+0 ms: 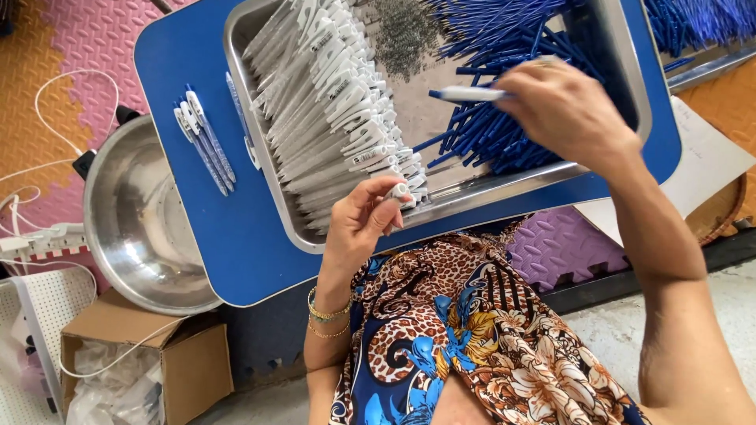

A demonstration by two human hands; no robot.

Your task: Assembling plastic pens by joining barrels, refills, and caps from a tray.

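My left hand (pixel 364 223) pinches a small white pen part (pixel 398 194) at the near edge of a steel tray (pixel 472 198). My right hand (pixel 568 109) holds a white pen barrel with a blue tip (pixel 466 94) over the tray. The tray holds a stack of white pen barrels (pixel 331 102), a heap of blue refills (pixel 504 118) and a pile of small metal springs (pixel 403 31). The tray rests on a blue table (pixel 236 236). A few finished pens (pixel 206 140) lie on the table left of the tray.
A steel bowl (pixel 138 220) sits left of the table over an open cardboard box (pixel 150 362). White cables (pixel 47 157) run over the coloured foam floor mats. Another tray of blue refills (pixel 701 31) is at the top right.
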